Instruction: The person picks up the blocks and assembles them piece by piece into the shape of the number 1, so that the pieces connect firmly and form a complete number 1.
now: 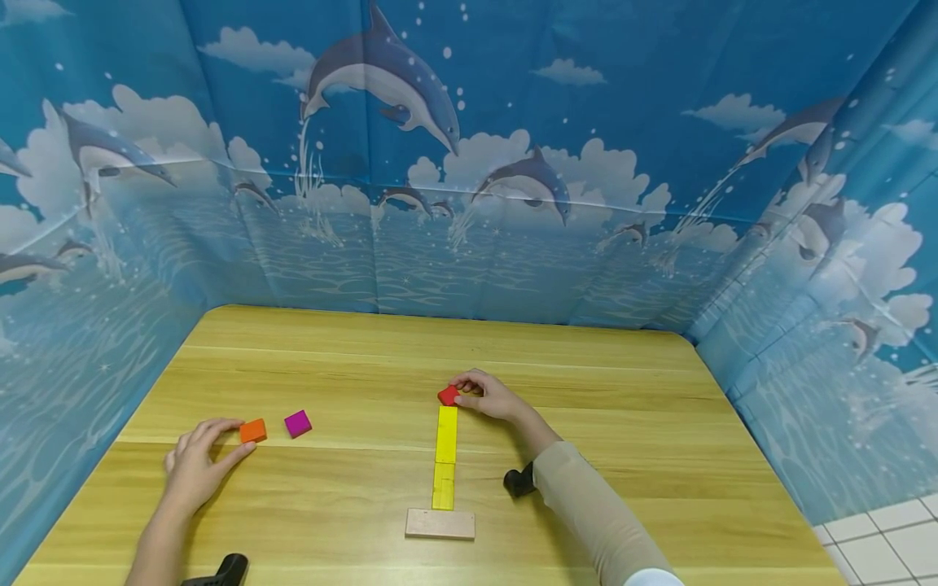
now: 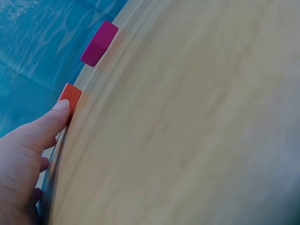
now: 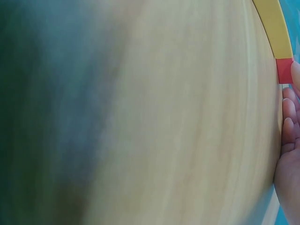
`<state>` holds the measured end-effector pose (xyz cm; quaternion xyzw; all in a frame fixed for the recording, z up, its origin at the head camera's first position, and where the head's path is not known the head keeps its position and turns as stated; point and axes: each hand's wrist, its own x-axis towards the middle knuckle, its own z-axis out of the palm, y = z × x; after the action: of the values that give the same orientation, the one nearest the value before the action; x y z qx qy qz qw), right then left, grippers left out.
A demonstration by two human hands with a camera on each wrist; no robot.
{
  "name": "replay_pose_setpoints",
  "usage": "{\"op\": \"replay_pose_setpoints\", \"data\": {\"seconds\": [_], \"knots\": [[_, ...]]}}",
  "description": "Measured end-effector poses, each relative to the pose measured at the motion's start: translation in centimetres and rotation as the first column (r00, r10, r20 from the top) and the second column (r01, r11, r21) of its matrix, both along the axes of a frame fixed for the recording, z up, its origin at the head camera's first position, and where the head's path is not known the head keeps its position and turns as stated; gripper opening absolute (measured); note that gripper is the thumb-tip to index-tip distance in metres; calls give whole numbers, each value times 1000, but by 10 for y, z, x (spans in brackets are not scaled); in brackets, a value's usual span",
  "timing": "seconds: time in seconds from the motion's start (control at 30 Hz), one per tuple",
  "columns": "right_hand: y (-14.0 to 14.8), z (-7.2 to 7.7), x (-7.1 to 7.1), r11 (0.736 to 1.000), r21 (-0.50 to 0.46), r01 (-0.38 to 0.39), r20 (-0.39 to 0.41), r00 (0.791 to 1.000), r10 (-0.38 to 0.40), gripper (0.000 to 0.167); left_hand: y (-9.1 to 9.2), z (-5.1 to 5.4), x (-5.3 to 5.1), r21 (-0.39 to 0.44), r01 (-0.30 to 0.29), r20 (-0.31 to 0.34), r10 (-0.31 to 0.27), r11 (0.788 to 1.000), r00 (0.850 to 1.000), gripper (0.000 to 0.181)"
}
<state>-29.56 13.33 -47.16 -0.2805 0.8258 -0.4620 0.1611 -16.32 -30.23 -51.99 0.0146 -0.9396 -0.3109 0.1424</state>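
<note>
At the left of the table, my left hand point(image 1: 196, 468) pinches an orange block point(image 1: 252, 430) between thumb and forefinger. The left wrist view shows the thumb pressed on the same orange block point(image 2: 71, 95). A magenta block point(image 1: 298, 424) lies just to its right, apart from the hand. Near the middle, my right hand point(image 1: 493, 397) pinches a red block point(image 1: 448, 395) at the far end of two yellow blocks point(image 1: 446, 435) laid end to end. In the right wrist view the red block point(image 3: 284, 71) meets the yellow piece point(image 3: 274, 28). A pale wooden block point(image 1: 440, 525) lies crosswise at their near end.
The wooden table point(image 1: 352, 358) is bordered by a blue dolphin-print curtain point(image 1: 469, 244) at the back and sides. A black object point(image 1: 519, 482) shows beside the right forearm, and another black object point(image 1: 229, 568) by the left forearm at the near edge.
</note>
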Motion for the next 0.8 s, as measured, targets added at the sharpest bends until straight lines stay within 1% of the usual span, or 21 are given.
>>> {"op": "replay_pose_setpoints", "data": {"seconds": [0.33,0.43,0.53,0.77,0.8], "knots": [[0,0,0,1000,1,3,12,1000,-3,32,1,-1,0,8,-16,0,16,1000,1000,41],[0,0,1,1000,-1,0,9,1000,0,32,1,-2,0,10,-23,-9,23,1000,1000,41],[0,-2,0,1000,-4,-5,8,1000,5,32,1,-2,0,31,-31,-26,32,999,999,41],[5,-32,-18,1000,-5,10,-7,1000,-10,31,2,-3,0,74,-49,-39,52,996,998,42],[5,-33,-19,1000,-6,13,-7,1000,-13,31,2,-3,0,77,-50,-42,53,996,998,42]]}}
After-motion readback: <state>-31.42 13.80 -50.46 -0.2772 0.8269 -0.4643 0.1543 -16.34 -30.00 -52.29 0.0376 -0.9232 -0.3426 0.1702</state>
